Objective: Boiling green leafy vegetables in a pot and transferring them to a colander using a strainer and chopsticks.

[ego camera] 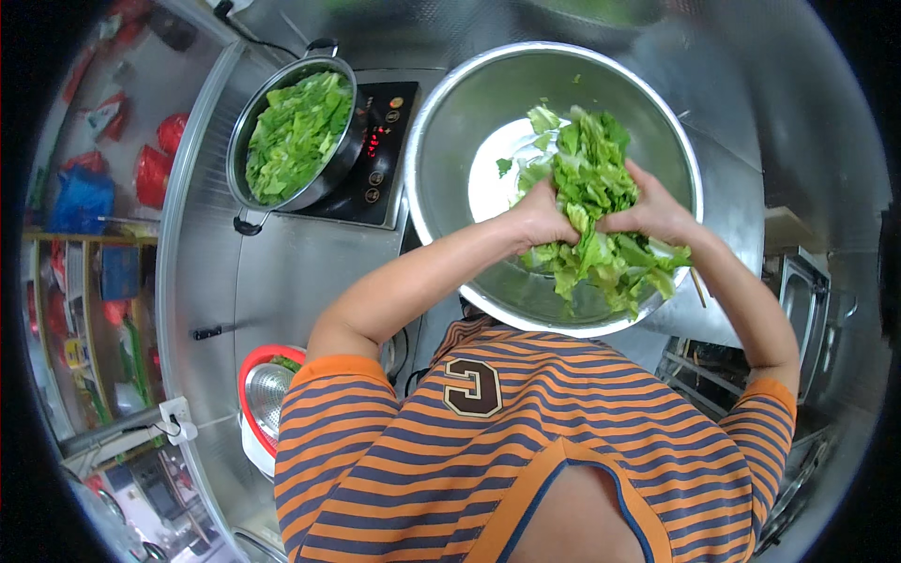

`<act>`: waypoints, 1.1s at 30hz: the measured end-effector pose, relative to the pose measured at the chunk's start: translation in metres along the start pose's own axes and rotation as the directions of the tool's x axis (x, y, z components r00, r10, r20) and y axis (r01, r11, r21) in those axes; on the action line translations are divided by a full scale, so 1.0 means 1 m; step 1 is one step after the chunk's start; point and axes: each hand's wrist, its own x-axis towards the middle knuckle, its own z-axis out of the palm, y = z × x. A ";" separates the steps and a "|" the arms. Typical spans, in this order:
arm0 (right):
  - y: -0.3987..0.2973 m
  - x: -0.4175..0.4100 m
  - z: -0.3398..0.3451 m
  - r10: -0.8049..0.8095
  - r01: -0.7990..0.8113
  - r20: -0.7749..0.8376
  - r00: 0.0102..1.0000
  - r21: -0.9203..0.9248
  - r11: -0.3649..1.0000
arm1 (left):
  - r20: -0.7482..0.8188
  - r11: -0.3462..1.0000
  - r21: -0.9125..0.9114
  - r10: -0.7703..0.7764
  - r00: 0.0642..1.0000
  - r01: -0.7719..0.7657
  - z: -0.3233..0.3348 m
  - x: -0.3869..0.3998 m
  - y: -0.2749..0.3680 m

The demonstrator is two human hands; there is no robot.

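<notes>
A clump of chopped leafy greens [595,186] is held between both hands over a large stainless steel bowl [450,98]. My left hand [545,218] grips it from the left, fingers hidden under the leaves. My right hand [651,204] holds it from the right, thumb across the front. Some leaves hang down towards the bowl's near rim, and loose bits lie inside the bowl. To the left, a steel pot [331,176] full of cut greens [299,134] stands tilted in view on a black induction cooker [383,155] with a lit red display.
A knife [209,332] lies on the steel counter [281,281] at the left. Nearer stands a red-rimmed basin [248,373] with a metal colander [267,397] in it. Chopsticks [698,287] show past the bowl's right rim. Shelves with bags [84,197] stand far left.
</notes>
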 end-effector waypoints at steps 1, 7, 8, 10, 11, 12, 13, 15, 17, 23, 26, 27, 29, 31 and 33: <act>-0.021 0.004 -0.001 -0.033 0.033 0.017 0.999 -0.011 0.999 | -0.022 0.999 -0.031 0.012 1.000 -0.013 -0.007 -0.006 0.011; -0.142 0.055 0.025 -0.353 0.384 0.159 0.922 -0.246 0.890 | -0.184 0.965 -0.131 0.201 0.962 -0.227 -0.094 -0.050 0.075; -0.159 0.073 0.034 -0.362 0.402 0.185 0.914 -0.275 0.874 | -0.232 0.963 -0.060 0.243 0.942 -0.263 -0.115 -0.061 0.086; -0.197 0.111 0.058 -0.466 0.512 0.220 0.857 -0.272 0.814 | -0.308 0.955 0.052 0.294 0.905 -0.293 -0.160 -0.086 0.108; -0.223 0.125 0.077 -0.431 0.505 0.288 0.855 -0.269 0.820 | -0.352 0.954 0.091 0.298 0.887 -0.285 -0.186 -0.100 0.115; -0.245 0.136 0.094 -0.501 0.592 0.345 0.794 -0.253 0.765 | -0.398 0.964 0.087 0.266 0.878 -0.253 -0.214 -0.115 0.121; -0.263 0.116 0.155 -0.758 0.712 -0.245 0.604 -0.262 0.652 | -0.447 0.973 0.075 0.227 0.865 -0.217 -0.245 -0.129 0.123; -0.289 0.191 0.158 -0.644 0.631 0.191 0.741 -0.524 0.572 | -0.525 0.947 0.142 0.319 0.789 -0.288 -0.300 -0.148 0.120; -0.302 0.234 0.198 -0.613 0.686 0.312 0.726 -0.386 0.617 | -0.546 0.965 0.141 0.263 0.795 -0.222 -0.338 -0.166 0.117; -0.232 0.364 0.289 -0.480 0.540 0.288 0.829 -0.638 0.549 | -0.743 0.893 0.226 -0.100 0.661 0.388 -0.412 -0.140 0.047; -0.229 0.358 0.308 -0.350 0.614 0.505 0.789 -0.673 0.412 | -0.807 0.474 0.460 -0.129 0.576 0.751 -0.436 -0.158 0.021; -0.230 0.348 0.315 -0.330 0.613 0.519 0.789 -0.701 0.363 | -0.780 0.402 0.568 -0.017 0.626 0.718 -0.450 -0.171 0.015; -0.228 0.338 0.270 -0.559 0.644 0.391 0.731 -0.665 0.378 | -0.769 0.365 0.556 -0.113 0.629 0.747 -0.414 -0.160 0.069; -0.234 0.320 0.234 -0.745 0.710 0.253 0.618 -0.586 0.390 | -0.701 0.087 0.707 0.216 0.680 0.701 -0.418 -0.165 0.077; -0.233 0.293 0.195 -0.710 0.688 0.166 0.684 -0.472 0.551 | -0.624 0.253 0.780 0.390 0.677 0.572 -0.419 -0.160 0.083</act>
